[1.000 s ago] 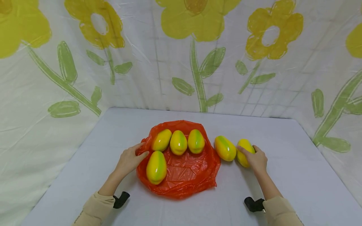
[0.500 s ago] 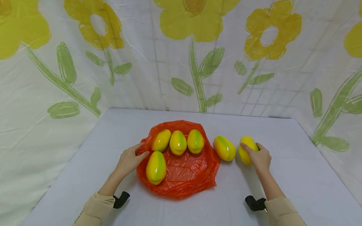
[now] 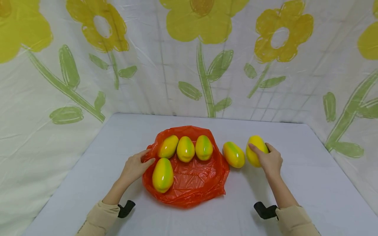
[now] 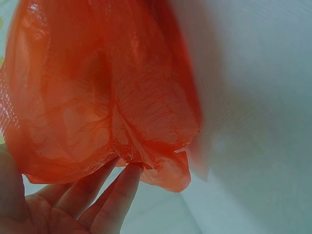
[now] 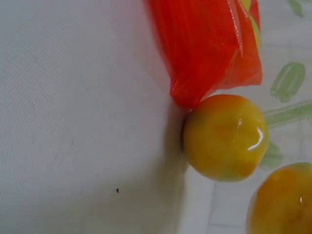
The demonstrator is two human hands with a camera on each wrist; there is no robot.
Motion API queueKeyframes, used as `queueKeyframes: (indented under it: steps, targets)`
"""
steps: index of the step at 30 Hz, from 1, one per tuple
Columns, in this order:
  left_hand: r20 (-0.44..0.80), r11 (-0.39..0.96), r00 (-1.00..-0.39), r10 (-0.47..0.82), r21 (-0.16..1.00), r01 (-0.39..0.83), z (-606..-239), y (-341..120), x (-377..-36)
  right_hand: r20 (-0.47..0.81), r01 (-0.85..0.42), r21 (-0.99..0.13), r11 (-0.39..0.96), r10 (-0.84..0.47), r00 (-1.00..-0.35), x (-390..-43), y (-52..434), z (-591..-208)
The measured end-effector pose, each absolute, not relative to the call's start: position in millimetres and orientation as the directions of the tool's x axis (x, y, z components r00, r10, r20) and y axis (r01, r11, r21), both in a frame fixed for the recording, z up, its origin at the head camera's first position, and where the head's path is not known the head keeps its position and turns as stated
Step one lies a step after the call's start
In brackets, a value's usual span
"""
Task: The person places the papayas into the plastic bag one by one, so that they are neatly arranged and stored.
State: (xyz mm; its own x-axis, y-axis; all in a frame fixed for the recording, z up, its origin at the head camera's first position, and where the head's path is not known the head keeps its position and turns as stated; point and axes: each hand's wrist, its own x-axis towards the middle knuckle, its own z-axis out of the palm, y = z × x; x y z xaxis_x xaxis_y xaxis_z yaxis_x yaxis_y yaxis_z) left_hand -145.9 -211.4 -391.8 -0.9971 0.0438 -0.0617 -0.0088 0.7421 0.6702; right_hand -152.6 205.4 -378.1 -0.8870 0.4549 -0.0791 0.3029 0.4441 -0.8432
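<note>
My left hand (image 3: 136, 167) grips the left rim of a red plastic bag (image 3: 192, 183), its thumb and fingers at the edge. In the left wrist view the fingers (image 4: 114, 195) meet the bag (image 4: 97, 112) where its folds gather. Inside the opened bag, several yellow papayas with green stripes lie, among them a front-left papaya (image 3: 163, 175). Over on the right, my right hand (image 3: 271, 161) holds another papaya (image 3: 256, 150) between thumb and fingers. A loose papaya (image 3: 234, 154) lies between that one and the bag. The right wrist view shows the loose papaya (image 5: 226, 139) but no fingers.
A white-covered table (image 3: 310, 183) bears everything. Behind it hangs a pale curtain (image 3: 153, 82) painted with yellow flowers and green leaves. Black wrist mounts (image 3: 265, 210) stick out beside both beige sleeves.
My right hand has raised the papaya, first shifting slightly right, then moving up and a little left, farther from the table front. The left hand and the bag have stayed put.
</note>
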Motion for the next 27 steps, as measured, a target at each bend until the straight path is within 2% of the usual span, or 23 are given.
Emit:
queueKeyframes:
  steps: [13,27]
  targets:
    - [-0.062,0.745,-0.997,0.046,0.667,-0.007,-391,-212,-145,-0.056,0.236,-0.884,0.404,0.409,-0.911,-148,184,-359]
    - [-0.062,0.736,-0.997,0.046,0.677,-0.008,-390,-212,-145,-0.08,0.214,-0.884,0.415,0.317,-0.945,-145,152,-356]
